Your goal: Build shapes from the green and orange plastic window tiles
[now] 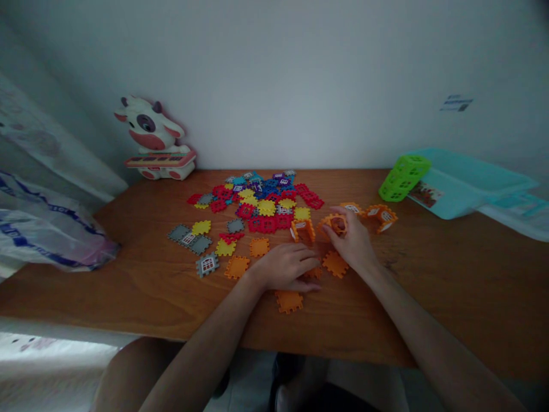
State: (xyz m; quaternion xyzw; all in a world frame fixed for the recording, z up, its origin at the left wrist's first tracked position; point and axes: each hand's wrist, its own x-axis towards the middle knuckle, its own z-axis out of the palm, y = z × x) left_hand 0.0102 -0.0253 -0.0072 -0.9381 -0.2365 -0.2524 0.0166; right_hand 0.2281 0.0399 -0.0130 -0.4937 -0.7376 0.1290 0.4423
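We are pinching an orange plastic frame [326, 221] above the table [171, 300], its opening facing us and its long axis unclear, with our right hand [353, 242] pointing forward. Our left hand [285, 266] is pointing rightward, palm down, over a notched orange tile [316, 273]; we cannot tell whether it is gripping.

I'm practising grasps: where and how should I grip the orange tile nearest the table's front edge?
Probably pinch the orange tile by its left and right toothed edges, coming from the near side: it lies flat, the notches give purchase, and the left hand is just beyond.
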